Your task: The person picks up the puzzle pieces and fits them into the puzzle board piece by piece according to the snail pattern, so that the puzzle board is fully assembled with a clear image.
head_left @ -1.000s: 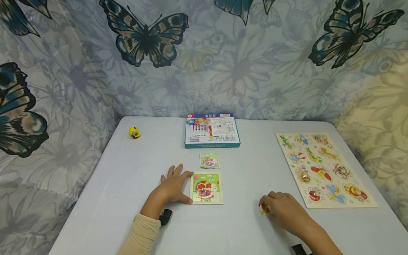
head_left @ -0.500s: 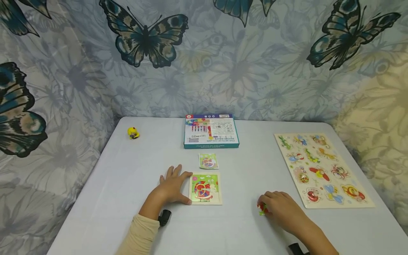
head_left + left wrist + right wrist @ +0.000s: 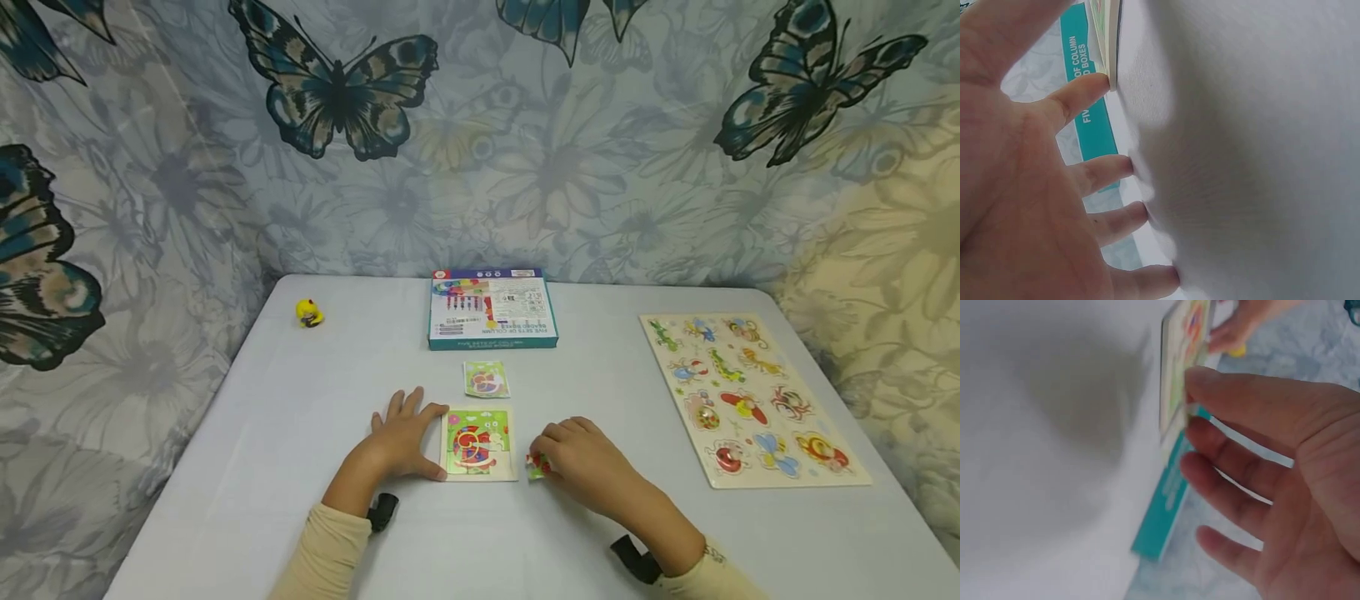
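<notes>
A small square jigsaw puzzle with a snail picture lies in its pale frame (image 3: 513, 450) near the middle of the table. My left hand (image 3: 399, 440) spreads along the frame's left side, thumb at the lower corner and index finger at the upper one. In the left wrist view its fingers are straight, and one fingertip (image 3: 1102, 81) touches the board's edge (image 3: 1112, 47). Just right of the frame, my right hand (image 3: 588, 467) pinches a red and green puzzle piece (image 3: 536, 467) between thumb and fingers. That piece is blurred and mostly covered in the right wrist view.
A small picture card (image 3: 487, 379) with a similar snail lies just behind the puzzle. Farther back is a flat teal and white box (image 3: 492, 312). A yellow toy figure (image 3: 308, 313) stands at back left, and a big board of insect pictures (image 3: 753, 400) lies to the right.
My right hand has moved left across the table with the puzzle piece, from near the insect board to beside the snail puzzle. My left hand keeps its place at the frame.
</notes>
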Demonstrator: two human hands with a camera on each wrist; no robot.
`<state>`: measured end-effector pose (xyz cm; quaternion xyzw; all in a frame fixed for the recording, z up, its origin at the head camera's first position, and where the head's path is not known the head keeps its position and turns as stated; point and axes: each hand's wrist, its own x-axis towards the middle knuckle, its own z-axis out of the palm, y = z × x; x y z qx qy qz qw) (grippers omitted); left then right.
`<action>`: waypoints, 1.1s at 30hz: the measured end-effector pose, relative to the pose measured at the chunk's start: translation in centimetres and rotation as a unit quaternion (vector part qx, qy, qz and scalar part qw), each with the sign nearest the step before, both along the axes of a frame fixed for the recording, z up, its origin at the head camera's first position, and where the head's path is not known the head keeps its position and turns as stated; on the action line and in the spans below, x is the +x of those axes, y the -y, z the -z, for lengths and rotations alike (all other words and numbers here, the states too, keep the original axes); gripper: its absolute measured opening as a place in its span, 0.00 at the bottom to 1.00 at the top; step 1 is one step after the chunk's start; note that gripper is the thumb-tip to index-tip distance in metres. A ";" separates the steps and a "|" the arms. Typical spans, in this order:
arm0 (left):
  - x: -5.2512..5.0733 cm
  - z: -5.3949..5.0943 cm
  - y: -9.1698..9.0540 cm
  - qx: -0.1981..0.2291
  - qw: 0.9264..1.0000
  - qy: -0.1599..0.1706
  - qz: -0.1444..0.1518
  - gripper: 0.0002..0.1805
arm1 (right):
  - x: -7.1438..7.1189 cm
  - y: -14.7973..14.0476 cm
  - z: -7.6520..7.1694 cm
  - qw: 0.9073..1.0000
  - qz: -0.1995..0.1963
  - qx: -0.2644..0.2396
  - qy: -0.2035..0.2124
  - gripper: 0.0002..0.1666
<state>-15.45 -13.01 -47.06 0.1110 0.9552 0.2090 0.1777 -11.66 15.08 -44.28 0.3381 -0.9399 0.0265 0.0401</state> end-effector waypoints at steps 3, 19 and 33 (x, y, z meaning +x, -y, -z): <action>0.1 0.0 -0.1 -0.003 1.000 -0.001 0.000 0.52 | -0.5 1.4 0.6 1.000 -0.020 -0.005 -0.009 0.14; 0.0 0.0 -0.1 -0.004 1.000 -0.001 -0.003 0.52 | -1.2 3.5 2.5 0.999 -0.039 -0.015 -0.021 0.08; 0.1 0.0 -0.1 0.003 1.000 0.001 -0.001 0.52 | -1.2 3.7 2.8 0.999 -0.032 -0.014 -0.034 0.07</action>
